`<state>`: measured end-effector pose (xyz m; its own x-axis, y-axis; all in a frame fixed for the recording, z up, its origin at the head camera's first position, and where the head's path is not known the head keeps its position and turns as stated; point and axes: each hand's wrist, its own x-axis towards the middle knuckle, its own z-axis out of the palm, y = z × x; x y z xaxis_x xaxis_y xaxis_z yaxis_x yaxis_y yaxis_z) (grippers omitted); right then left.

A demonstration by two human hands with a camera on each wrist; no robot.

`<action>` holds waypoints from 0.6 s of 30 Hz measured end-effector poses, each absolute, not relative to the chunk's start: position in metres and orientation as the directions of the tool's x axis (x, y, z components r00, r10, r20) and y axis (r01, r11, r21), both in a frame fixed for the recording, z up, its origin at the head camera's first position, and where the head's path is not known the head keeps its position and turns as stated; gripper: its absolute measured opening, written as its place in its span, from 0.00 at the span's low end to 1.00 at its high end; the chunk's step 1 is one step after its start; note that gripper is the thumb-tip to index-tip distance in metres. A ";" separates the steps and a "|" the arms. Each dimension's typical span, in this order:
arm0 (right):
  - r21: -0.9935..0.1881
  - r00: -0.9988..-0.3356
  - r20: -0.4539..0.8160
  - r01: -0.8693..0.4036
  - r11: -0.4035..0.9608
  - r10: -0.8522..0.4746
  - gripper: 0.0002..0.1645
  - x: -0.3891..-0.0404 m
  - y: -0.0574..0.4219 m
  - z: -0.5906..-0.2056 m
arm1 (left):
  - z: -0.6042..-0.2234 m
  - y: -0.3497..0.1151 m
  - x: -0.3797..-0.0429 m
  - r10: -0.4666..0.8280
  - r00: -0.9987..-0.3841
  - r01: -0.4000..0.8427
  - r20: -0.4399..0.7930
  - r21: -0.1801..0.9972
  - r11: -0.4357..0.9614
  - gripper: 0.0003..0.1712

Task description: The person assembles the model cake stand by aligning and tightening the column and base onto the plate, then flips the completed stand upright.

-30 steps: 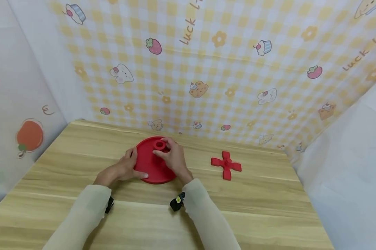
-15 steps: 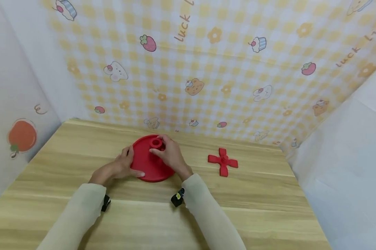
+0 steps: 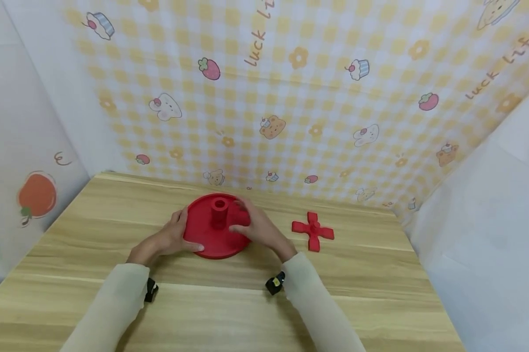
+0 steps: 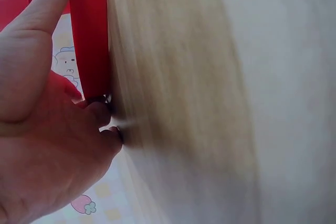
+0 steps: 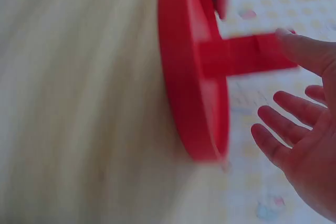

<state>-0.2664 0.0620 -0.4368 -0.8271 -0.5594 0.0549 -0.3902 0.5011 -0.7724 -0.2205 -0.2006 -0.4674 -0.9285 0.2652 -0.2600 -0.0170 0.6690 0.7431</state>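
A round red tray-like base [image 3: 200, 222] with a raised rim lies on the wooden table. From its middle rises an upright red tubular post [image 3: 220, 215] with a hole in its top. My left hand [image 3: 169, 238] holds the base's left side, thumb over the front rim and fingers at the outer edge. In the left wrist view the red rim [image 4: 90, 40] passes between thumb and fingers. My right hand [image 3: 262, 228] is spread just right of the post, gripping nothing. Its fingers stand apart from the post [image 5: 244, 56] in the right wrist view, the thumb overlapping the post's end.
A red cross-shaped piece [image 3: 313, 231] with four-way arms and a small central peg lies to the right of the base. Behind the wooden table [image 3: 361, 274] stands a yellow-checked cloth wall [image 3: 264, 98], with white walls at both sides.
My right hand has let go of the post and moved right, its fingers spreading. The post stands unsupported on the base. My left hand stays at the rim.
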 end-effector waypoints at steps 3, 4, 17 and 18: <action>-0.754 -0.831 0.093 -0.418 0.506 -0.548 0.46 -0.270 0.090 -0.429 | -0.468 -0.200 -0.219 0.268 -0.927 -0.020 -0.261 0.751 0.660 0.75; -0.746 -0.835 0.107 -0.426 0.511 -0.540 0.45 -0.271 0.100 -0.427 | -0.468 -0.200 -0.219 0.267 -0.927 -0.023 -0.261 0.753 0.657 0.75; -0.622 -0.938 0.033 -0.289 0.727 -0.345 0.42 -0.262 0.233 -0.439 | -0.468 -0.201 -0.217 0.272 -0.920 -0.034 -0.281 0.750 0.660 0.74; -0.610 -0.942 0.024 -0.280 0.741 -0.336 0.42 -0.263 0.242 -0.439 | -0.467 -0.201 -0.217 0.272 -0.919 -0.037 -0.286 0.749 0.662 0.74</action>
<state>-0.2627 0.2423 -0.4388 -0.9417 -0.3355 0.0238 -0.2795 0.7411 -0.6104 -0.2169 -0.2010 -0.4671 -0.9189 0.2716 -0.2860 -0.0374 0.6617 0.7488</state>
